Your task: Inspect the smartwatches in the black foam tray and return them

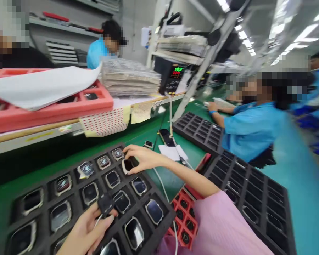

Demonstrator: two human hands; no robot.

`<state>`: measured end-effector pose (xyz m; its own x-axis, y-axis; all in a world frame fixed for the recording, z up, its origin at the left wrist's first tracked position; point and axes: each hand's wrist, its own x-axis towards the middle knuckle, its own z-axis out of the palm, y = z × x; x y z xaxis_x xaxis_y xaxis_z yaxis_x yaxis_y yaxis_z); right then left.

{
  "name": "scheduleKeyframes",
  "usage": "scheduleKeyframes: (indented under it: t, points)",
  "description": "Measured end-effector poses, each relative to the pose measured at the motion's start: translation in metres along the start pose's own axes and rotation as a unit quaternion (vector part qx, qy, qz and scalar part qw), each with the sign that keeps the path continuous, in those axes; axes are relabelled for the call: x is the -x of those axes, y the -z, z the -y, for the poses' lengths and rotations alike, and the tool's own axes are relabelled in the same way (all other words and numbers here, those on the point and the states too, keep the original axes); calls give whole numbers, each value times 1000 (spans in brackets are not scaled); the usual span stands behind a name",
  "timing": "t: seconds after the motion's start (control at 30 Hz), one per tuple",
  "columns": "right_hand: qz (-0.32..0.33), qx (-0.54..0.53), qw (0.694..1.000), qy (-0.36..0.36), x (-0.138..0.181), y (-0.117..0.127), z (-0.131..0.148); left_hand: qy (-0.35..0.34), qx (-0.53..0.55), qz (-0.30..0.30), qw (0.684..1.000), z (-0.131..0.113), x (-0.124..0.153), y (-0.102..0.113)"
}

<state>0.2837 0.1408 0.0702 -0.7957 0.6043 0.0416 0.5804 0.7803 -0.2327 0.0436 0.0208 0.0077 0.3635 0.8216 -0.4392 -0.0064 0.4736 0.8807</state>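
A black foam tray [77, 191] holds rows of square smartwatches, such as this watch [134, 233] in a near cell. My left hand [89, 228] is closed on a small black square charger [105, 203] with a white cable, above the tray's middle. At the tray's far right corner, my right hand [142, 158] has thumb and fingers around the edges of a dark-screened watch [128, 165], at its cell. Several watches in the far row, including the watch [104, 162] beside it, have lit screens.
Another black tray [251, 191] lies to my right, beside a red tray [184, 212] of round black parts. A phone-like device [167, 137] and white paper [172, 152] sit behind my right arm. A shelf [69, 129] runs above the bench. A co-worker in blue [255, 124] sits at right.
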Motion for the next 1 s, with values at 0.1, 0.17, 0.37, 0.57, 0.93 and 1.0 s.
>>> scheduleKeyframes:
  t: [0.1, 0.17, 0.37, 0.57, 0.93, 1.0]
  points:
    - [-76, -163, 984, -1, -3, -2, 25, -19, 7, 62, 998, -4, -3, 7]
    - [-42, -182, 981, 46, -8, -11, 43, -40, 22, 85, 995, -6, -5, 12]
    - [-37, -124, 985, 113, -24, -38, 70, -43, 32, 66, 996, -4, -8, 19]
    - [-78, -85, 990, 83, -27, -47, 79, -66, 12, 20, 998, -6, -7, 18]
    - [-109, -216, 966, 95, -20, -59, 78, -73, 15, 43, 996, -13, 0, 17]
    - [-108, -214, 966, 95, -19, -59, 79, -74, 11, 41, 996, -14, 0, 16]
